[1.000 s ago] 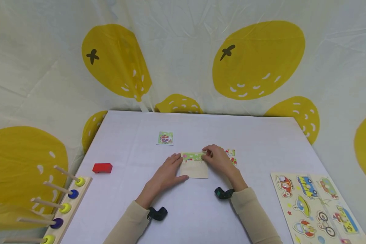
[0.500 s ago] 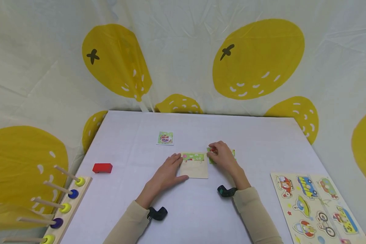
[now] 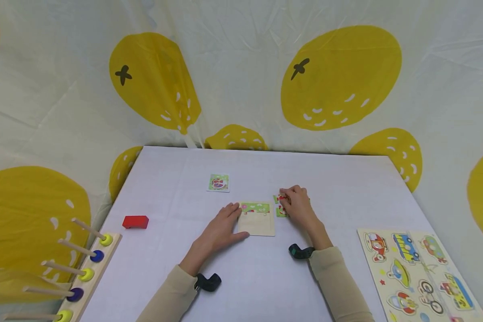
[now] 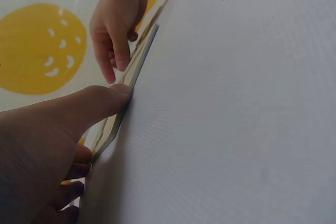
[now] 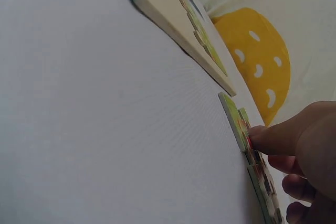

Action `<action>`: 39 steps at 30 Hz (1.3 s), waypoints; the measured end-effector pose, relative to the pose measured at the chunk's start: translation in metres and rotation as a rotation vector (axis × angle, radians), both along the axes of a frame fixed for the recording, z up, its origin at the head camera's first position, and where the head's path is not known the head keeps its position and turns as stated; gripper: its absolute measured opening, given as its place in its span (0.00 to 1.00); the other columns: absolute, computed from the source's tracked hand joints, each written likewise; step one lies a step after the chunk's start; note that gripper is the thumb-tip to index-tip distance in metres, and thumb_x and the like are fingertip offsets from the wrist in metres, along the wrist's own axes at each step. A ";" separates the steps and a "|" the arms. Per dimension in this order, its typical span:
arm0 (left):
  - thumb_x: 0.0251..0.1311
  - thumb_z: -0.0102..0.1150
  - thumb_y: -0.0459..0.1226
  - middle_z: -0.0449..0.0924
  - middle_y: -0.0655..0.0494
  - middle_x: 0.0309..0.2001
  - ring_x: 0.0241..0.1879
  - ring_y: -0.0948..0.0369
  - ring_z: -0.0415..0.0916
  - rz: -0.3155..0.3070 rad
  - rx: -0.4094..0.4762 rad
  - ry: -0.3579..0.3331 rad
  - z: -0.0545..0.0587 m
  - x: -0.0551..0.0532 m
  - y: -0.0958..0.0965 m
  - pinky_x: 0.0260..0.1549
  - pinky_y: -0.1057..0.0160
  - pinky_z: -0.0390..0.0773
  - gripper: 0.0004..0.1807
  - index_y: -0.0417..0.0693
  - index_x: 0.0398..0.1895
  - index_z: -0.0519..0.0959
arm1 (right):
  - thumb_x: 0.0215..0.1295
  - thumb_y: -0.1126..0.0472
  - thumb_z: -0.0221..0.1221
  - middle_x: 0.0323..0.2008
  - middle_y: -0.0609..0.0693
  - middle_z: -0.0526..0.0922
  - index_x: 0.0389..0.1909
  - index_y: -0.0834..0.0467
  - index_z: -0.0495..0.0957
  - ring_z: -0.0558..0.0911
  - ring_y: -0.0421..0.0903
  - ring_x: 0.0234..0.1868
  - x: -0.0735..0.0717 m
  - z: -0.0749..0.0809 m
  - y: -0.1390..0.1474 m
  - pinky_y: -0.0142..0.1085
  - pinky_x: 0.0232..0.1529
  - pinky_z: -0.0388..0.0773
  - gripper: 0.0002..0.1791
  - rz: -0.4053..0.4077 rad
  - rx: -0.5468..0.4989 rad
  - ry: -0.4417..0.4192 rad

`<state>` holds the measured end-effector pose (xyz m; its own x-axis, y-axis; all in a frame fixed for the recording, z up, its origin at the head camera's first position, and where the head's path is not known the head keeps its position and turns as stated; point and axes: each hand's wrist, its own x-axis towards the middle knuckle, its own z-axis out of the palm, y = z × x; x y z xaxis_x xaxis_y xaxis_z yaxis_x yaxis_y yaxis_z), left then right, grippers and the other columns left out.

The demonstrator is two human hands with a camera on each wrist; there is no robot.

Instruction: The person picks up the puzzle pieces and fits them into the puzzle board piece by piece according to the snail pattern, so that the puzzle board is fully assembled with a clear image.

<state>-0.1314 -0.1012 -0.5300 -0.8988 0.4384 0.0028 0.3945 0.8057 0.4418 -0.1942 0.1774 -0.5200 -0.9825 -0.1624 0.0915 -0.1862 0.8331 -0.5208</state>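
A pale wooden puzzle board (image 3: 256, 226) lies mid-table, with a green printed strip along its far part and bare wood nearer. My left hand (image 3: 221, 226) rests at the board's left edge, fingers extended. In the left wrist view its thumb (image 4: 118, 95) touches the board's edge. To the right of the board, my right hand (image 3: 299, 205) is over a cluster of loose, colourful puzzle pieces (image 3: 281, 212). The right wrist view shows its thumb (image 5: 262, 139) touching pieces on the table, its other fingers bent behind. Whether a piece is pinched is hidden.
A small pomegranate picture card (image 3: 218, 183) lies behind the board. At left are a red block (image 3: 135, 222) and a wooden peg rack (image 3: 98, 264) with coloured rings. A vehicle puzzle board (image 3: 416, 273) lies at right. A fruit-patterned curtain (image 3: 241, 67) hangs behind the table.
My right hand has left the board's far right corner and moved right over the loose pieces, uncovering some on their left side. The left hand and board stay in place.
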 end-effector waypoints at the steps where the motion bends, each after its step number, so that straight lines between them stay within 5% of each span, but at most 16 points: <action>1: 0.60 0.65 0.58 0.61 0.46 0.76 0.78 0.49 0.55 -0.001 0.002 0.000 0.000 0.000 0.000 0.78 0.51 0.57 0.45 0.39 0.73 0.65 | 0.68 0.62 0.61 0.51 0.63 0.77 0.59 0.63 0.80 0.69 0.59 0.50 0.000 -0.001 0.000 0.47 0.45 0.68 0.20 0.004 0.008 0.003; 11: 0.60 0.65 0.57 0.61 0.46 0.76 0.78 0.49 0.55 0.000 0.006 -0.002 0.003 0.002 0.000 0.78 0.51 0.56 0.45 0.39 0.73 0.66 | 0.68 0.61 0.61 0.48 0.60 0.76 0.54 0.61 0.81 0.68 0.57 0.48 -0.001 -0.001 -0.001 0.46 0.45 0.66 0.15 -0.007 0.028 -0.024; 39: 0.59 0.66 0.57 0.62 0.46 0.76 0.78 0.49 0.55 -0.001 0.020 0.009 0.002 0.001 -0.001 0.78 0.51 0.56 0.46 0.38 0.72 0.66 | 0.70 0.59 0.61 0.36 0.54 0.83 0.48 0.61 0.80 0.76 0.48 0.36 -0.001 0.009 -0.006 0.35 0.37 0.73 0.11 -0.008 -0.175 -0.037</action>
